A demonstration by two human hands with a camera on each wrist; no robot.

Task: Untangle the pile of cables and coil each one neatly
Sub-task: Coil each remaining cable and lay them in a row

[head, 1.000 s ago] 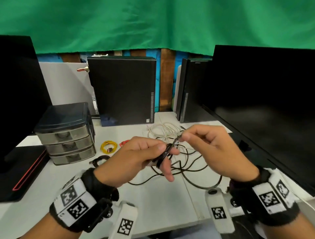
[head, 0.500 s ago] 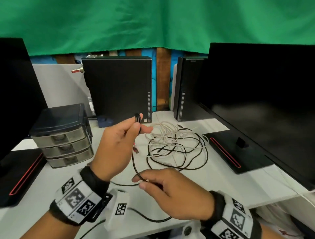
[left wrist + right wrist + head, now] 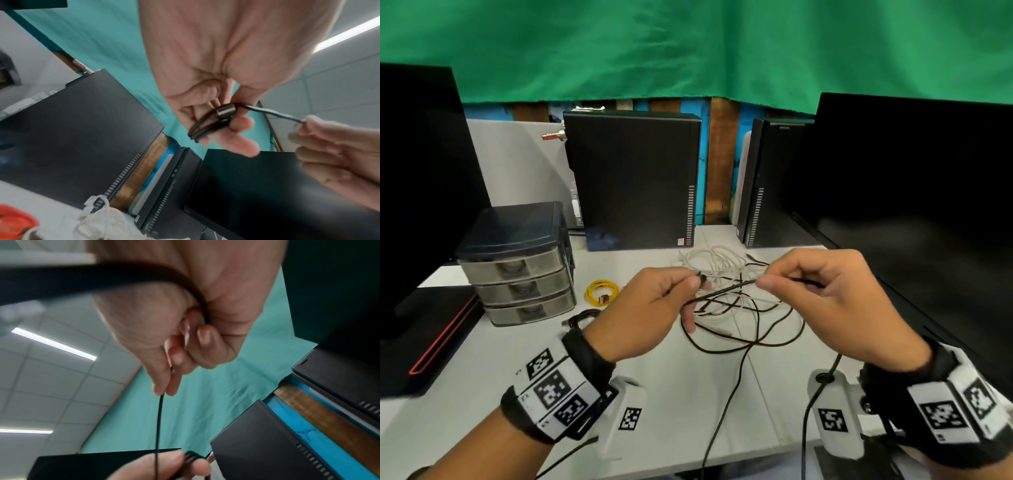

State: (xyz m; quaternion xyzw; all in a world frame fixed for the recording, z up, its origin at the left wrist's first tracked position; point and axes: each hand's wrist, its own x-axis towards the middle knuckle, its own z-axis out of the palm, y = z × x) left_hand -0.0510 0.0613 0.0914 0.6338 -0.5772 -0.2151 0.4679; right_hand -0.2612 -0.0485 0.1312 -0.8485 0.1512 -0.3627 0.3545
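Note:
My left hand [image 3: 654,308] grips a small coil of thin black cable [image 3: 207,123] between thumb and fingers, its plug [image 3: 226,111] on top. A short taut stretch of that black cable [image 3: 726,291] runs to my right hand [image 3: 822,301], which pinches it between thumb and forefinger [image 3: 164,386]. The cable goes on through the right fist and hangs down past the wrist [image 3: 726,404] off the desk's front edge. Both hands hover above a loose tangle of black and white cables [image 3: 722,263] on the white desk [image 3: 671,394].
A coiled yellow cable [image 3: 601,291] and a coiled black cable [image 3: 585,317] lie left of the tangle, next to a small grey drawer unit [image 3: 517,263]. Two black computer cases [image 3: 633,181] stand behind. A large monitor [image 3: 914,205] borders the right, another monitor [image 3: 421,192] the left.
My right hand rose from near the front of the desk to meet the left above the tangle. The left hand dropped from its raised position, still holding the small black coil.

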